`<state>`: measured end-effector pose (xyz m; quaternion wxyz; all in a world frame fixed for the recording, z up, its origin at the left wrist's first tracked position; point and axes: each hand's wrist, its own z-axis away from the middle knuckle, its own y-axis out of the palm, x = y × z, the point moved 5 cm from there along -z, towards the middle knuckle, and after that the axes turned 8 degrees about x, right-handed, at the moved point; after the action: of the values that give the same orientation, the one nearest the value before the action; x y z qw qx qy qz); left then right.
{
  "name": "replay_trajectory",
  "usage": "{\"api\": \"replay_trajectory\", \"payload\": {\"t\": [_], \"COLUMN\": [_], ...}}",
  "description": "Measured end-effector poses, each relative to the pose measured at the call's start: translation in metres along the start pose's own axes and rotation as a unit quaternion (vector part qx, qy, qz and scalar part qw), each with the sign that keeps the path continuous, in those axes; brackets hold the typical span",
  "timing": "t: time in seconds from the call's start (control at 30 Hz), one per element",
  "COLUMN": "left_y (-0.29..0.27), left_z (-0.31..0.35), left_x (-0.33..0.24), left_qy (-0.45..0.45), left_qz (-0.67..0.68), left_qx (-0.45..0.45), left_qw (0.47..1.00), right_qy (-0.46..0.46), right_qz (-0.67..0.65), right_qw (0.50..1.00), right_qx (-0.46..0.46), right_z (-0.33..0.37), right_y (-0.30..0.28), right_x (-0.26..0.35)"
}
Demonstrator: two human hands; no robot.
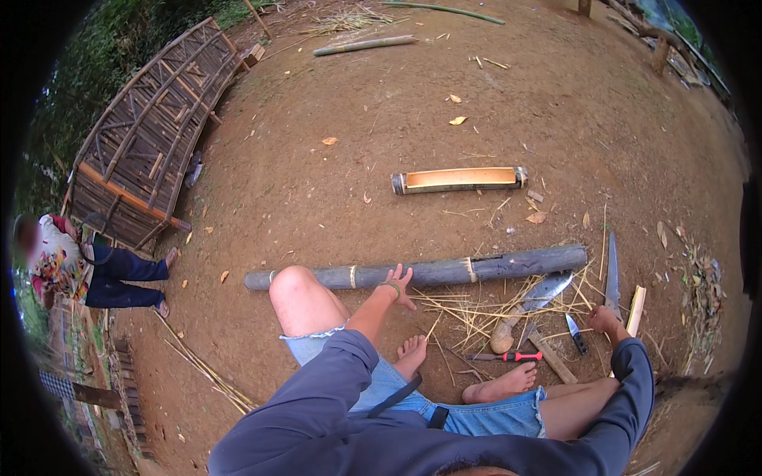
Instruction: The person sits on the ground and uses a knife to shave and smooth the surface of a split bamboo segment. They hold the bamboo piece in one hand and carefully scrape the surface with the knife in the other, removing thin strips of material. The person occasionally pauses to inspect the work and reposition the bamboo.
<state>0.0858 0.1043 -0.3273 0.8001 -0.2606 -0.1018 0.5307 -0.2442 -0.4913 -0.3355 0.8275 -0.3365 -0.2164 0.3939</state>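
Observation:
My left hand (399, 287) is open, its fingers spread against the near side of a long dark bamboo pole (524, 263) lying across the ground before me. My right hand (607, 321) is closed at the lower end of a saw (612, 274), whose long blade points away from me. Between my hands lie a broad-bladed machete (549, 290) with a wooden handle, a small knife (575, 331) with a dark handle, and a red-and-black handled tool (520, 357). Beside that tool rests a wooden-handled hammer (553, 358). Thin bamboo strips (456, 313) are scattered around them.
Farther off lies a bamboo section (460, 179) with a long opening cut in its top. A split bamboo piece (636, 311) is right of my right hand. A person (103, 266) stands at left near a bamboo structure (151, 131). Another pole (365, 46) lies far back.

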Motion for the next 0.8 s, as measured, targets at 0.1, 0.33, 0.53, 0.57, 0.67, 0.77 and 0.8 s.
{"api": "replay_trajectory", "payload": {"t": [0.1, 0.33, 0.53, 0.57, 0.67, 0.77, 0.8], "left_y": [0.001, -0.002, 0.002, 0.001, 0.001, 0.007, 0.006], "left_z": [0.000, 0.001, 0.000, -0.001, -0.002, 0.001, 0.001], "left_x": [0.001, -0.003, 0.000, -0.002, -0.003, 0.003, 0.002], "left_qy": [0.007, -0.008, -0.008, -0.005, -0.005, -0.013, -0.012], "left_qz": [0.000, 0.006, 0.007, 0.006, 0.002, 0.002, 0.003], "left_qx": [-0.002, 0.006, 0.003, 0.002, 0.002, 0.009, 0.009], "left_qw": [1.000, 1.000, 1.000, 1.000, 1.000, 1.000, 1.000], "right_qy": [-0.004, 0.014, 0.014, 0.018, 0.005, -0.009, -0.010], "right_qz": [0.005, 0.014, -0.002, -0.003, 0.011, 0.005, 0.002], "right_qw": [1.000, 1.000, 1.000, 1.000, 1.000, 1.000, 1.000], "right_qx": [-0.001, 0.008, 0.013, 0.010, 0.012, 0.008, 0.002], "right_z": [0.000, 0.001, 0.005, 0.004, 0.001, 0.003, 0.003], "right_y": [-0.002, -0.006, -0.008, -0.009, -0.006, -0.004, -0.005], "right_x": [0.001, 0.003, 0.009, 0.005, 0.002, 0.011, 0.010]}}
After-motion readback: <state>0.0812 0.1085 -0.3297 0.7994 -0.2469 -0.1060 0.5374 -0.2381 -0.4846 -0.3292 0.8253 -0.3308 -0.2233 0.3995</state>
